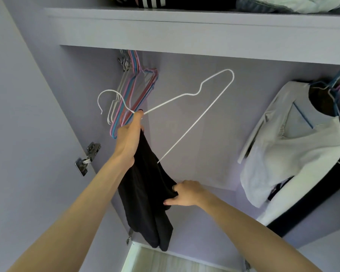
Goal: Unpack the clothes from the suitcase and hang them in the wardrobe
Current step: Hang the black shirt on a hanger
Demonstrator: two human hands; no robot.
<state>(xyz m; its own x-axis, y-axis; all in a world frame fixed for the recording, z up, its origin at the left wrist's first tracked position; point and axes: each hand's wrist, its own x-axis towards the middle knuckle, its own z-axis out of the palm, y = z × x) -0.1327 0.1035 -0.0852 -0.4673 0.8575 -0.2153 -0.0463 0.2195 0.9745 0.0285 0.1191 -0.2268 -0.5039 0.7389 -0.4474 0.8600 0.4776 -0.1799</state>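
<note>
A: Left hand (129, 142)?
B: Fingers curled round white hanger (185, 107) neck plus black garment (145, 193), frame centre.
A: Right hand (185, 193)?
B: Pinching garment at 4 o'clock from left.

This is a home, most likely a bedroom, seen from right in front of an open built-in wardrobe (185, 118) painted pale lilac. Above the hands runs a shelf (185, 26) stacked with folded clothes (185, 1), one piece striped black and white. Just beyond the left hand (129, 142), a bunch of empty wire hangers (133, 91) in pink, blue and grey hangs at the top of the compartment. Well off to the right of the right hand (185, 193), a white garment (294, 158) hangs on its own hanger. To the left of the left arm, a metal door hinge (87, 158) is fixed to the side panel.
</note>
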